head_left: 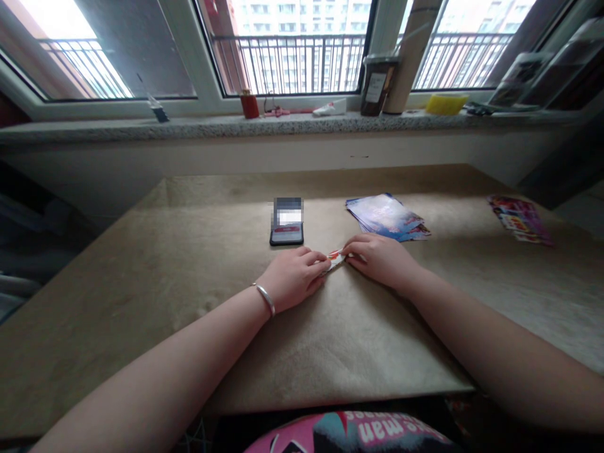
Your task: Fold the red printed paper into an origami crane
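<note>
Left grip: fingers curled down and closed on the left end of the folded paper, knuckles up, heel of the hand on the table.
Right grip: thumb and fingertips closed on the right end of the same paper, palm down and low over the table.
Where the paper is: between the two sets of fingertips, near the middle of the table, lying low on the surface.
Wrist: a silver bracelet circles the left wrist.
Surface: a wide, matte, tan-brown top, faintly mottled and creased, with both forearms resting across it.
Near things: a dark phone lies just beyond the hands. A fanned stack of printed sheets sits beyond the right grip. A pink and purple sheet lies well apart at the far right.
Room: a speckled stone windowsill runs behind the table. On it stand a red cup, a dark labelled jar, a cardboard tube and a yellow block.
Outside: the window shows a railing and pale apartment blocks in daylight.
How the paper looks: a small, narrow, folded strip, white with red and orange print, mostly hidden by the fingers.
</note>
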### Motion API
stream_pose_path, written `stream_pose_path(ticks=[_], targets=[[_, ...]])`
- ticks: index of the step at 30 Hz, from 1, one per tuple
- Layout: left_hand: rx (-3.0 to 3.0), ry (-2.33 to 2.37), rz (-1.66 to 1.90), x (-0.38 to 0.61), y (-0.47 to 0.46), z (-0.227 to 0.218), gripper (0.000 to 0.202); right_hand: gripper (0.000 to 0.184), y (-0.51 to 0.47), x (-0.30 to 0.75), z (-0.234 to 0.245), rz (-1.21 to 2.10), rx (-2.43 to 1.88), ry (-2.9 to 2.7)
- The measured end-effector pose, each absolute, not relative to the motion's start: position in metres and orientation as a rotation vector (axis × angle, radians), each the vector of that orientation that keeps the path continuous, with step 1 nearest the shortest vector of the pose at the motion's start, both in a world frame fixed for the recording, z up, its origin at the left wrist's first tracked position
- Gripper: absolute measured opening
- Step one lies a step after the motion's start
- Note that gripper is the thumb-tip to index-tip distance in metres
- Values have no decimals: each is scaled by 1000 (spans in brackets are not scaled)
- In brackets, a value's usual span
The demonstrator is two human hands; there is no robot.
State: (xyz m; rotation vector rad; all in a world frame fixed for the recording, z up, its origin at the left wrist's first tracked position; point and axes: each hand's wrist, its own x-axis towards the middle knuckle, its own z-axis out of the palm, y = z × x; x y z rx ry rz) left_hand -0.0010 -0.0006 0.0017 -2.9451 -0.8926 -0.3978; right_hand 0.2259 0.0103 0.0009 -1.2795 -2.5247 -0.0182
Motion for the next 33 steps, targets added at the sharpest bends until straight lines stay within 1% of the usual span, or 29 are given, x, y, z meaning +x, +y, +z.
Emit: stream_pose_path(ticks=[9,19,25,29,33], targets=[[-2889,-895,-401,2,-3,-1,26,17,15,229,-2,-6,-1261,-2510],[-2998,-970,-526,-2,7,-2,27,21,19,230,0,-132,-962,-2649],[-2995,-979,-588,-4,11,-4,22,19,17,225,-3,-52,-983,-2581],[-2956,-979,-538,-3,10,-7,21,17,16,222,-5,-1,-1003,-2580],[-3006,-1049,-625,-4,13,-9,20,19,14,219,-4,4,-991,-2604]])
